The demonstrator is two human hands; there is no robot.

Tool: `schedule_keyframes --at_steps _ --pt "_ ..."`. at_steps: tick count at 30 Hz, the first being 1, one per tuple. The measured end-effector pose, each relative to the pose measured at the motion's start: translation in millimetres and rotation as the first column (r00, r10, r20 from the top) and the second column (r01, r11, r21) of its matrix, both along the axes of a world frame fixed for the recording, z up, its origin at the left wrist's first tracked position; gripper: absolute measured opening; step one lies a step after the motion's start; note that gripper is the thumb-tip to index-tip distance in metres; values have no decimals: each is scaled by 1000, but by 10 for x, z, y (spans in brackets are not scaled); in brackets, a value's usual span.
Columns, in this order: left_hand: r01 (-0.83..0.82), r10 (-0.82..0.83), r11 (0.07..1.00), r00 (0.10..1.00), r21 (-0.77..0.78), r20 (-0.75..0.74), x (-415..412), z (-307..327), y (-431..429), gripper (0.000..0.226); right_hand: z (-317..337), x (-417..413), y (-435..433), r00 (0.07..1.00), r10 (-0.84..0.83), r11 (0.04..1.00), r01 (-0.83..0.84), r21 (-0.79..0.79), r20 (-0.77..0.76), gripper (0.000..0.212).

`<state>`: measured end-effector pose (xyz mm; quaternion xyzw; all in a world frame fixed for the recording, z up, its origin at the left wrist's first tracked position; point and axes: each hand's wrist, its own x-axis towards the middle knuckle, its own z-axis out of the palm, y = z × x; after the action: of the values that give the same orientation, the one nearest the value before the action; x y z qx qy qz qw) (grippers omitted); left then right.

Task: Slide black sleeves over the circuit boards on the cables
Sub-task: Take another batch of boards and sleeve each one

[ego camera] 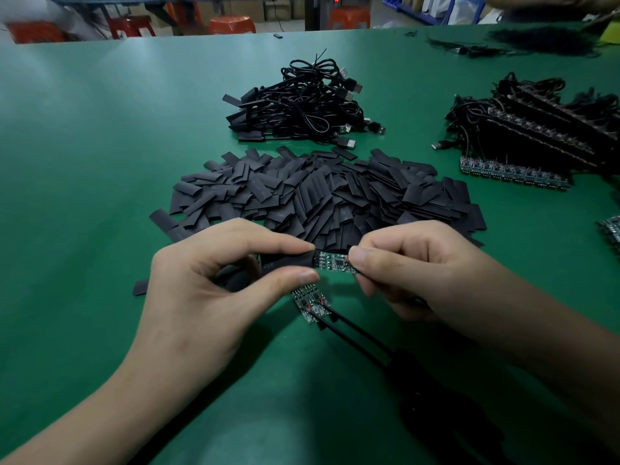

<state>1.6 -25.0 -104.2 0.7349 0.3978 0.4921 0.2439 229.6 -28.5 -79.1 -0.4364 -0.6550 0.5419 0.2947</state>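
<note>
My left hand pinches a black sleeve between thumb and forefinger. My right hand pinches a small circuit board at its right end, and the board's left tip sits at the sleeve's mouth. Most of the board is bare. Below my hands lie two more bare boards on black cables that run toward the lower right. A big heap of loose black sleeves lies just beyond my hands.
On the green table, a pile of sleeved USB cables lies at the back centre. Bundled cables with bare boards sit at the right. More boards show at the right edge. Orange stools stand beyond the table.
</note>
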Motion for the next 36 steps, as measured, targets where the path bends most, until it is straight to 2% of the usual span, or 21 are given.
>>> schedule_keyframes --at_steps 6,11,15,18,23,26,31,36 --pt "10 -9 1000 998 12 -67 1 14 0 20 0 4 -9 997 -8 1000 7 22 77 37" --pt "-12 13 1000 991 8 -136 -12 7 4 21 -16 0 -31 953 -98 967 23 255 286 42" --pt "-6 17 999 973 45 -230 -12 20 2 22 -23 -5 -30 934 -146 943 31 332 325 38" --pt "-7 30 997 958 83 -286 -22 34 -6 22 -55 24 -2 946 -97 968 18 249 309 41" --pt "-11 62 989 937 148 -343 -29 22 -10 23 -99 36 42 993 -11 999 16 -37 113 40" --pt "-13 71 986 932 164 -355 -26 24 -20 23 -99 16 37 998 1 995 5 -96 57 39" --pt "-16 49 994 949 108 -311 -20 30 -20 23 -64 -11 -13 955 -44 981 -13 193 292 40" --pt "43 -6 993 950 111 -312 -4 26 -30 22 -1 -37 -45 946 -44 974 -31 225 321 36"
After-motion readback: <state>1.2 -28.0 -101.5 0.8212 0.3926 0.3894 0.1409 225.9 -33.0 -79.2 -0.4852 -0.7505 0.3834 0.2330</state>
